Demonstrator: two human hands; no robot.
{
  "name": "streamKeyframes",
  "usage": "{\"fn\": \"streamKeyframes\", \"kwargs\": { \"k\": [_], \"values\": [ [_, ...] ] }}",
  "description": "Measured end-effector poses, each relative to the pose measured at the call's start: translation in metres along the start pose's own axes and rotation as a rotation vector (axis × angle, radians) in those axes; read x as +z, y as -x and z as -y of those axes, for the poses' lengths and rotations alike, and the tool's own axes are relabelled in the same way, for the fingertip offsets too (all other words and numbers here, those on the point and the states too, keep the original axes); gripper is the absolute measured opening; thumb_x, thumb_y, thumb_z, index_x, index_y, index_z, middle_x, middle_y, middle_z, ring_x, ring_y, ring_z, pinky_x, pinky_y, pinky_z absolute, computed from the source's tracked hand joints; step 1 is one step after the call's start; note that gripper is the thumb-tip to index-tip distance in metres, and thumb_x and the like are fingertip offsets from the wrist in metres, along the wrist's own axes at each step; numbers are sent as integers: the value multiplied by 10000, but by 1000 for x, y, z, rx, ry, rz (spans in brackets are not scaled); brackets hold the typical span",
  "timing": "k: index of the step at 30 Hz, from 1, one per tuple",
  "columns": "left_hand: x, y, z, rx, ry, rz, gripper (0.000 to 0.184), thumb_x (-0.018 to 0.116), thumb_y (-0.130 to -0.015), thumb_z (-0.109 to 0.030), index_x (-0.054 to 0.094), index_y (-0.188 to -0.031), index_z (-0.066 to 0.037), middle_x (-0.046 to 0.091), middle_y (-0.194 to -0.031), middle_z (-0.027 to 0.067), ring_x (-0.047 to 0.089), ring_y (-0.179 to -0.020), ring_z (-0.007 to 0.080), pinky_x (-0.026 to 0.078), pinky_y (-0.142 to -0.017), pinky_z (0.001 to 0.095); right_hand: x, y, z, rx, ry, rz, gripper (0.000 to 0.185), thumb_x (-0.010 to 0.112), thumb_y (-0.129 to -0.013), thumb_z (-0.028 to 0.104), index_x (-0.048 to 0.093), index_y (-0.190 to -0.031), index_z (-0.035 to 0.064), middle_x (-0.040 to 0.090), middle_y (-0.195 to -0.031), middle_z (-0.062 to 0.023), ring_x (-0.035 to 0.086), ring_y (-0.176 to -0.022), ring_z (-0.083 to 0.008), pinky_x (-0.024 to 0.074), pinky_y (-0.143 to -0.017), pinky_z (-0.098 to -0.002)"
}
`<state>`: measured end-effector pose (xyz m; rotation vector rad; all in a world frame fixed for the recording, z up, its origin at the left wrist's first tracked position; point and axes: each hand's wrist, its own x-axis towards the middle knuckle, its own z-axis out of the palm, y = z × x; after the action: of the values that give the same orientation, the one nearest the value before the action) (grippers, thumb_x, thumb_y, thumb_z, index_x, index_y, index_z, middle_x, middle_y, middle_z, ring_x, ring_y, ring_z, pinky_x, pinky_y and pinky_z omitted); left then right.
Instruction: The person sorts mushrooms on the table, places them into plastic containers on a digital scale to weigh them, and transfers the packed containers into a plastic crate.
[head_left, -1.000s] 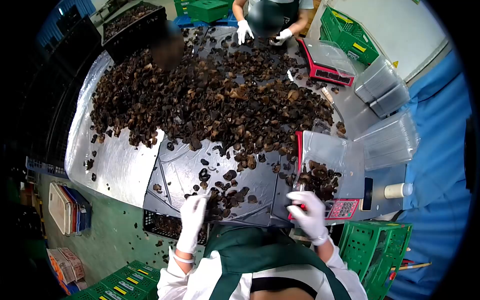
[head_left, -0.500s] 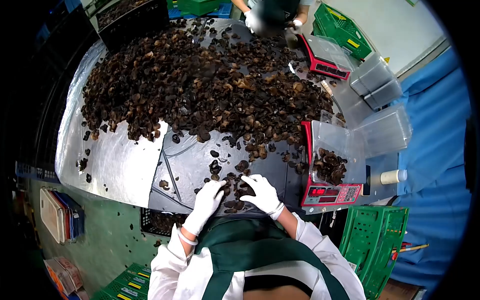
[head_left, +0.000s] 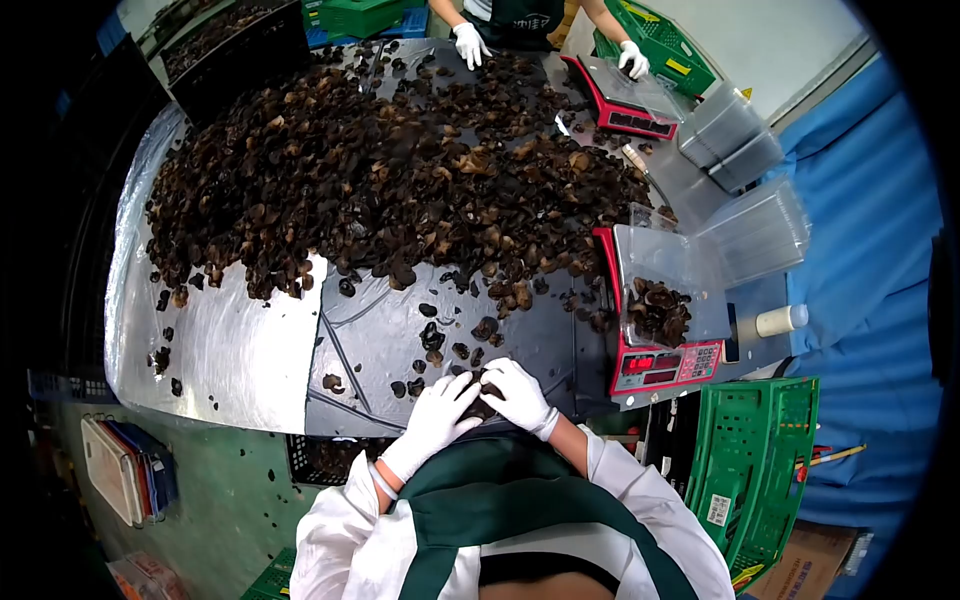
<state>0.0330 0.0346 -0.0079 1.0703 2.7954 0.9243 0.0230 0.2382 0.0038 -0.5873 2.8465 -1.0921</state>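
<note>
At the table's near edge my two white-gloved hands meet around a small bunch of dark wood ear mushrooms (head_left: 486,404). My left hand (head_left: 438,418) curves against the bunch from the left, fingers close together. From the right, my right hand (head_left: 518,397) bends its fingers over the same pieces; the palms hide part of them. Several loose wood ears (head_left: 432,338) lie just beyond my fingers. Farther back spreads a large heap of brown-black wood ears (head_left: 400,190). To my right, a red scale (head_left: 666,366) carries a clear tray with a portion of wood ears (head_left: 658,312).
Across the table a co-worker's gloved hands rest near the heap (head_left: 469,46) and a second red scale (head_left: 634,122). Clear plastic boxes (head_left: 756,232) and a white bottle (head_left: 780,320) stand at right. Green crates (head_left: 752,470) are beside me; a black crate (head_left: 305,460) sits below the table edge.
My hands have drawn together and closer to my body, gathering the loose pieces between them. The co-worker's hands have moved apart, one now at the far scale. The view has shifted slightly.
</note>
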Motion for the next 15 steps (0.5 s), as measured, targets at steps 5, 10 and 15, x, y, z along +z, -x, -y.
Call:
{"fn": "streamKeyframes", "kwargs": {
  "k": [5,10,15],
  "values": [
    [3,1,9,92,-13,103,510,677,-807,-352,567,-1231,-92,522,-1301,91,539,-1019,269,464,-850,394,-22,-28,-8,72,-105,-202,231,628,-805,85,624,-1035,112,591,-997,-95,619,-882,-296,511,-774,-358],
    [-3,-10,4,185,16,164,552,639,-827,-374,510,-1327,-178,518,-1302,74,545,-975,249,473,-825,379,-12,-66,-18,-51,342,2,517,665,-807,220,539,-1308,230,472,-1346,-123,488,-1157,-308,512,-863,-367],
    [11,-7,7,225,-21,171,425,627,-848,-220,548,-1258,-141,550,-1213,63,567,-914,232,505,-760,348,-4,-74,-29,-117,222,-8,161,625,-811,154,639,-971,140,570,-1040,-55,571,-986,-261,521,-763,-343]
  ]
}}
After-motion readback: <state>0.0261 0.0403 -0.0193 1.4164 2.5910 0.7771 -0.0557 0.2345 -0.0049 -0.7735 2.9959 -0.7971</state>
